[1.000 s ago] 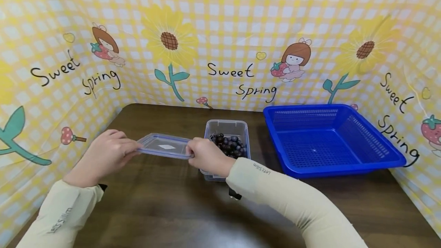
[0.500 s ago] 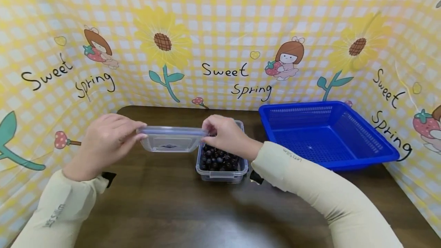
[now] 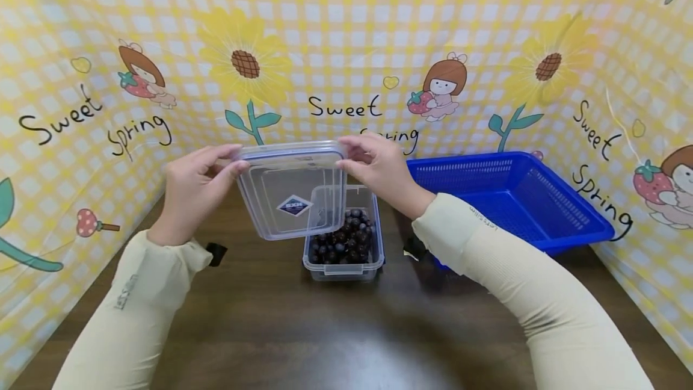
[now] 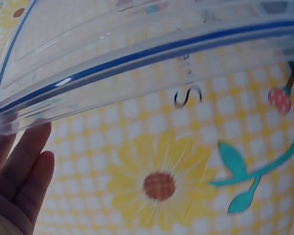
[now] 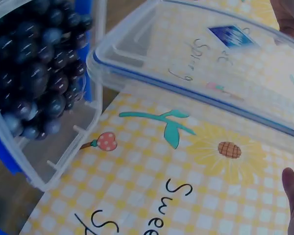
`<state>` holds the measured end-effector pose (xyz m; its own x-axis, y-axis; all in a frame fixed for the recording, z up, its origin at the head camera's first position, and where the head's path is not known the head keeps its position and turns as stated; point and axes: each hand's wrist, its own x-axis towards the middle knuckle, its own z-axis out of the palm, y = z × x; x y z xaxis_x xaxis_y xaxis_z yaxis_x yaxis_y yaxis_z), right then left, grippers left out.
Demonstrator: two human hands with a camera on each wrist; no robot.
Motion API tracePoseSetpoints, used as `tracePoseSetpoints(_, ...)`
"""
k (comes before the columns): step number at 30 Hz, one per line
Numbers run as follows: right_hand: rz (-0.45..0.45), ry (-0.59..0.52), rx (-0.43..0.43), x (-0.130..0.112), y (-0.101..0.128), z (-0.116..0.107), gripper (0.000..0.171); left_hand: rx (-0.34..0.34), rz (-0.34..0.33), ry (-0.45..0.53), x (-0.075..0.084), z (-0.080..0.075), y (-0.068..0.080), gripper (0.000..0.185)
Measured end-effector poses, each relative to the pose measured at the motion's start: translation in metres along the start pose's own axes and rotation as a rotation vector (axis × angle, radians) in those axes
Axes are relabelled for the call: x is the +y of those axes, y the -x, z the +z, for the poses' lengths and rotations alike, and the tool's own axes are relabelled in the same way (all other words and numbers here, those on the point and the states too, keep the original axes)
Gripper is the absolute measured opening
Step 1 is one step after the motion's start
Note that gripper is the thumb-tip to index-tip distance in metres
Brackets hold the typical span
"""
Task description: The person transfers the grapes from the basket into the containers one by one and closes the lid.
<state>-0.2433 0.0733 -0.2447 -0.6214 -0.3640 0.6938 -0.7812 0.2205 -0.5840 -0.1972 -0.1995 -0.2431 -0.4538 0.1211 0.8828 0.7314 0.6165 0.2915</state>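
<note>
Both hands hold up a clear rectangular lid (image 3: 271, 203) with a blue seal and a blue diamond-shaped label. It is raised off the table, its face tilted nearly upright. My left hand (image 3: 189, 188) pinches the upper left corner between thumb and fingers; my right hand (image 3: 387, 170) pinches the upper right corner. Behind and to the right of the lid stands a clear plastic food container (image 3: 343, 271), uncovered and holding many dark blue-black round berries (image 3: 346, 242). The lid overlaps the container's left back part in the head view. In the right wrist view the berries (image 5: 39, 73) show close up.
A blue plastic basket (image 3: 509, 215) with slotted sides stands at the back right, partly behind the right forearm. The dark wooden table (image 3: 303, 336) extends towards me. A yellow checked cloth (image 3: 325, 35) with flower prints walls in the back and both sides.
Both hands have raised the lid and turned it from nearly flat to nearly upright, its label facing me. My right hand has moved away from over the container, so more berries show.
</note>
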Motion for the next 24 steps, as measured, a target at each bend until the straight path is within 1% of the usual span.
tracePoseSetpoints(1,0.009,-0.008,0.022,0.001,0.000,-0.001,0.031,0.009,-0.036,0.019,0.000,0.004,-0.002,0.021)
tracePoseSetpoints(2,0.021,-0.011,0.044,0.002,0.000,-0.002,0.031,0.009,-0.072,0.038,-0.001,0.008,-0.003,0.017)
tracePoseSetpoints(5,0.080,0.021,0.097,0.009,-0.002,-0.005,0.031,-0.008,-0.154,0.052,-0.004,0.021,-0.008,0.019)
tracePoseSetpoints(8,0.144,0.073,0.129,0.017,-0.006,-0.009,0.031,-0.044,-0.243,0.070,-0.010,0.033,-0.014,0.020)
tracePoseSetpoints(10,0.201,0.077,0.140,0.023,-0.008,-0.011,0.031,-0.063,-0.292,0.086,-0.013,0.041,-0.018,0.021)
tracePoseSetpoints(12,0.263,0.060,0.144,0.028,-0.012,-0.012,0.031,-0.079,-0.333,0.099,-0.016,0.049,-0.022,0.022)
tracePoseSetpoints(15,0.360,-0.005,0.152,0.036,-0.017,-0.014,0.031,-0.107,-0.389,0.121,-0.020,0.058,-0.027,0.024)
tracePoseSetpoints(19,0.452,-0.074,0.167,0.043,-0.024,-0.018,0.032,-0.178,-0.504,0.183,-0.023,0.066,-0.035,0.029)
tracePoseSetpoints(21,0.477,-0.079,0.170,0.046,-0.027,-0.020,0.032,-0.240,-0.522,0.153,-0.024,0.067,-0.039,0.034)
tracePoseSetpoints(24,0.510,-0.081,0.176,0.050,-0.030,-0.024,0.033,-0.348,-0.490,0.085,-0.022,0.068,-0.041,0.042)
